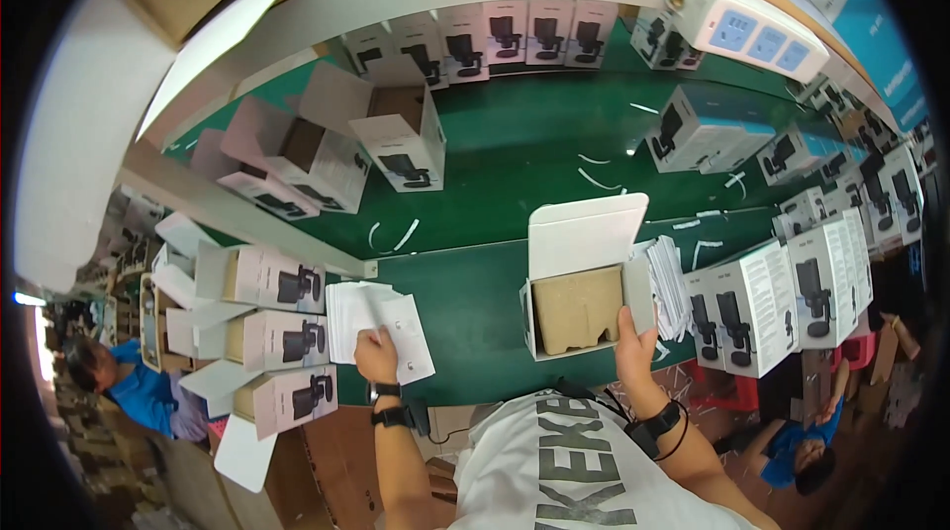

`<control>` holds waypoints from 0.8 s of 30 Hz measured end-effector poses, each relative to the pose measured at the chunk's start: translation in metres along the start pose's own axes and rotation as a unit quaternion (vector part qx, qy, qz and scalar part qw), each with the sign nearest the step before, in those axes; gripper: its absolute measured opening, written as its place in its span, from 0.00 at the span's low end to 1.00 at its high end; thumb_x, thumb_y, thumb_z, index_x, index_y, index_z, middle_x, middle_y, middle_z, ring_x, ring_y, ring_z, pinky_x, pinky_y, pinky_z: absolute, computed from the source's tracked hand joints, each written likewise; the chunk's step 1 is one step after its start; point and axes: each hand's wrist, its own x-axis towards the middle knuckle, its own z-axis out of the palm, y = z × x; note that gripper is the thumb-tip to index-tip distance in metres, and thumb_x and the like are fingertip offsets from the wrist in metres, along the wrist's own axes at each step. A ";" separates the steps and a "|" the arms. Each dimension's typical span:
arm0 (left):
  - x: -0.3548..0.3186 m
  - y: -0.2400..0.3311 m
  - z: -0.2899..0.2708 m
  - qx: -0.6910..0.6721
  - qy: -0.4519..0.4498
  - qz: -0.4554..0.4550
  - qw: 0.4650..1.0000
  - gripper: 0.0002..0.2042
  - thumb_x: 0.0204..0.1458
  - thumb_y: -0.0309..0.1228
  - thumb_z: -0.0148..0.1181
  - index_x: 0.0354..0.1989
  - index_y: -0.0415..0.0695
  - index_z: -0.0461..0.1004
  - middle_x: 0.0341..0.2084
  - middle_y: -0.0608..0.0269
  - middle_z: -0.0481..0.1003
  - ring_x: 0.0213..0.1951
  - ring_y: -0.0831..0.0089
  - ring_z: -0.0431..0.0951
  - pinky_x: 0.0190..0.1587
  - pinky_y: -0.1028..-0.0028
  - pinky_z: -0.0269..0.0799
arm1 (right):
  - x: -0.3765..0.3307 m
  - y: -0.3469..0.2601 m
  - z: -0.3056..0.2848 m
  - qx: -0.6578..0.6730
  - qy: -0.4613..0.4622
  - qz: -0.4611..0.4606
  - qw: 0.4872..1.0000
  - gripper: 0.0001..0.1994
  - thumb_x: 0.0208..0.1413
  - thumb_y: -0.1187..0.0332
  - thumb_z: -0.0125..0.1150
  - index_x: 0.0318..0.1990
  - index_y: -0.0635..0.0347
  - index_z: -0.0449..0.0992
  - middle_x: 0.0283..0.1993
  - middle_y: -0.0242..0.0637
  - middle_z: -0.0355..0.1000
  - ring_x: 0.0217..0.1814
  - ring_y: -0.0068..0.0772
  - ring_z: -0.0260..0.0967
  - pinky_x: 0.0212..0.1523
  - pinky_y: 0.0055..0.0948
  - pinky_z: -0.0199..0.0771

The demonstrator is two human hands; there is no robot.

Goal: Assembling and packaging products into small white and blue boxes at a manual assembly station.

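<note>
My left hand (377, 356) is closed at the near edge of a pile of white leaflets (348, 304), with its fingers curled around the top leaflet (414, 332). A white product box (586, 223) stands with its lid raised on the green table in front of me. Inside it sits a brown cardboard insert (578, 307). My right hand (635, 340) grips the box's right wall, thumb on the inner side; its other fingers are mostly hidden. Just right of the box lies a second pile of white papers (670, 288).
Opened boxes (287, 337) stack up at left, and more open ones (401, 144) stand at the far left. Closed boxes (742, 317) stand at right. Paper strips (597, 177) lie scattered on the green table (515, 134). A power strip (752, 30) hangs at far right. Co-workers (148, 386) sit nearby.
</note>
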 end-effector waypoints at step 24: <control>-0.141 0.294 -0.032 -0.327 0.011 0.380 0.865 0.21 0.44 0.26 0.68 0.48 0.38 0.73 0.44 0.49 0.73 0.48 0.47 0.73 0.44 0.55 0.73 | 0.025 -0.003 -0.010 -0.118 -0.055 -0.010 0.991 0.22 0.63 0.66 0.66 0.60 0.64 0.68 0.52 0.39 0.73 0.55 0.31 0.71 0.58 0.33 0.71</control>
